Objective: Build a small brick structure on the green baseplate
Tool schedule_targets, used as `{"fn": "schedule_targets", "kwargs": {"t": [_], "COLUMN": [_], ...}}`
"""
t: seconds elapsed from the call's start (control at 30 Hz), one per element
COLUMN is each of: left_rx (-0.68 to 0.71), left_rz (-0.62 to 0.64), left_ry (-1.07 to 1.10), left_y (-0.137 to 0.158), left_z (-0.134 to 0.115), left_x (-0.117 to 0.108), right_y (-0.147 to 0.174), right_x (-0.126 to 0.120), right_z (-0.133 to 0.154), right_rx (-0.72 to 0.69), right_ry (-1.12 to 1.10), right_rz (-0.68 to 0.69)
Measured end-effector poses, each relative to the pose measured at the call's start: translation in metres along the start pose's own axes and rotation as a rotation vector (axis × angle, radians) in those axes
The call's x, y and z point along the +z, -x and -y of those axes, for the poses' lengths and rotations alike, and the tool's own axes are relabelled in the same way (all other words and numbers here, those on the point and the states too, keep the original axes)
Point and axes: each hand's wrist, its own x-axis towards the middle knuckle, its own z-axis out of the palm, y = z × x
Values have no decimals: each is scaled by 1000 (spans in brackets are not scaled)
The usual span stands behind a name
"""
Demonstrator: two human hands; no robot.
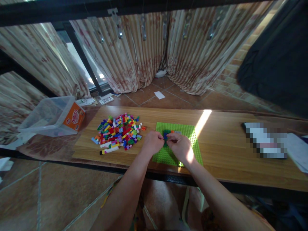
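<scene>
A green studded baseplate [196, 150] lies on the wooden board in front of me. On its upper left part stand several toy bricks, among them a dark green brick [166, 131], an orange brick [172, 131] and a grey brick [177, 132]. A blue toy brick [165, 136] shows between my hands, just below the dark green one. My right hand [180, 146] has its thumb and fingers pinched at the right side of the blue brick. My left hand [154, 142] is closed at its left side, fingertips bunched; what they grip is hidden.
A heap of loose coloured bricks [120, 130] lies left of my hands, with an orange brick [143, 128] at its edge. A clear plastic box [51, 117] stands further left. A blurred-out phone-like object [264, 140] and white paper [298, 150] lie at the right.
</scene>
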Motion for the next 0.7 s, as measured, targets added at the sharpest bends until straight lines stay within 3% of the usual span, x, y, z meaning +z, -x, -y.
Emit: {"fn": "schedule_targets", "kwargs": {"t": [0.27,0.5,0.7], "left_rx": [-69,-121,-75], "left_rz": [29,60,101], "left_ry": [75,124,170], "left_y": [-6,-9,-7], "left_z": [7,11,13], "left_x": [7,10,6], "right_y": [-7,-7,-10], "right_x": [-1,-5,0], "right_z": [0,9,-5], "right_rx": [111,110,200], "right_ry": [16,64,-197], "right_rz": [70,65,122]}}
